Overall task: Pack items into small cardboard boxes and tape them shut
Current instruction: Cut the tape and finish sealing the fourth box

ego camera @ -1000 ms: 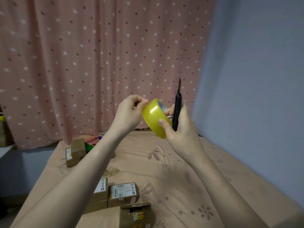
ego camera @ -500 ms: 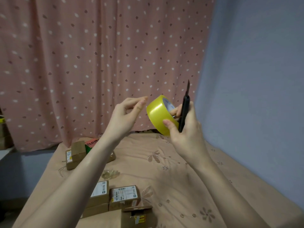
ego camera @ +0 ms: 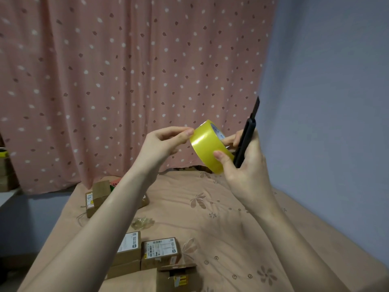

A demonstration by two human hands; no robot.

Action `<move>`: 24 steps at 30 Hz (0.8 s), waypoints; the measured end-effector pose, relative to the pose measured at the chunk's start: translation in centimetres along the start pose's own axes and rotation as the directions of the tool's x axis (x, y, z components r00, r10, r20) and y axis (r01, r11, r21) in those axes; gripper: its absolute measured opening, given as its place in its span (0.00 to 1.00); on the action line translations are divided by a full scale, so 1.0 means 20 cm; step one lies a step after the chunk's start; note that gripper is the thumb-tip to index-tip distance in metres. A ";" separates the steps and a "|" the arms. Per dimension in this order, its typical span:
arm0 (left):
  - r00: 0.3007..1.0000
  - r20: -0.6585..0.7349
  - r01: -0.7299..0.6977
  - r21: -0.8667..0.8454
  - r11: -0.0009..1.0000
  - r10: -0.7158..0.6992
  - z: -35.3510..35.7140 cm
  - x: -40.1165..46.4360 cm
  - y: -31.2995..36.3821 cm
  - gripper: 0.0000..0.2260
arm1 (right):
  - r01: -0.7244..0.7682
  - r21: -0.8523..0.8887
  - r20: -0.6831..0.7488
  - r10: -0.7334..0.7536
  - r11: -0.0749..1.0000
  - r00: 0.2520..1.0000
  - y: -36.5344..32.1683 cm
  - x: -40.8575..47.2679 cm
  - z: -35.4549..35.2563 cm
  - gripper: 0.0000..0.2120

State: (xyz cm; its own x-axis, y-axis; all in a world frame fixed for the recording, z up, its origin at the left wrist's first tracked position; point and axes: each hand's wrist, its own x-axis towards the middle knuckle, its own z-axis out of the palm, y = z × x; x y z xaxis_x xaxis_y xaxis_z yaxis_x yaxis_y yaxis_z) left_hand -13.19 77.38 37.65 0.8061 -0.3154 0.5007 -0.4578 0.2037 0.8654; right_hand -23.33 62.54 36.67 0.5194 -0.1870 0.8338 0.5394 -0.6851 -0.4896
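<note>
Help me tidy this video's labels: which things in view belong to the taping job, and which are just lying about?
In use:
- yellow roll of packing tape, held by right hand, fingertips of left hand at its edge
- black utility knife, also in right hand
- small labelled cardboard boxes

Lying about:
- crumpled clear plastic scrap
- pink dotted curtain

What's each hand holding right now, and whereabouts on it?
The right hand holds the tape roll by its outer band and inner core, and a black utility knife by its handle. The left hand pinches at the roll's edge.
</note>
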 end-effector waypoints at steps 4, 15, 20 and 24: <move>0.990 0.063 0.130 -0.059 0.990 -0.127 -0.01 0.01 0.02 0.12 | 0.042 -0.017 0.010 -0.042 0.999 0.999 -0.02 0.00 0.00 0.16; 0.989 0.068 0.114 0.248 0.962 -0.135 0.01 0.03 0.00 0.15 | 0.070 -0.058 0.066 -0.066 0.996 0.996 -0.02 -0.03 0.01 0.16; 0.998 -0.046 -0.040 0.150 0.988 0.047 0.07 0.00 0.01 0.08 | 0.060 -0.075 0.043 -0.057 0.995 0.997 -0.02 -0.04 0.01 0.18; 0.979 -0.140 -0.141 0.066 0.988 0.149 0.06 -0.02 0.02 0.05 | 0.056 -0.061 0.012 -0.055 0.997 0.998 -0.01 -0.04 -0.01 0.18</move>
State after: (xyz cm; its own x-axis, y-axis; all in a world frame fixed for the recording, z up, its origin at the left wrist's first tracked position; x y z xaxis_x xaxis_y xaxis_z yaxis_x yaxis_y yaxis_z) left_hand -14.08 76.53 37.95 0.7731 -0.1484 0.6167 -0.5910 0.1846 0.7853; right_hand -23.95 62.73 36.19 0.4965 -0.1403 0.8566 0.5260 -0.7364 -0.4255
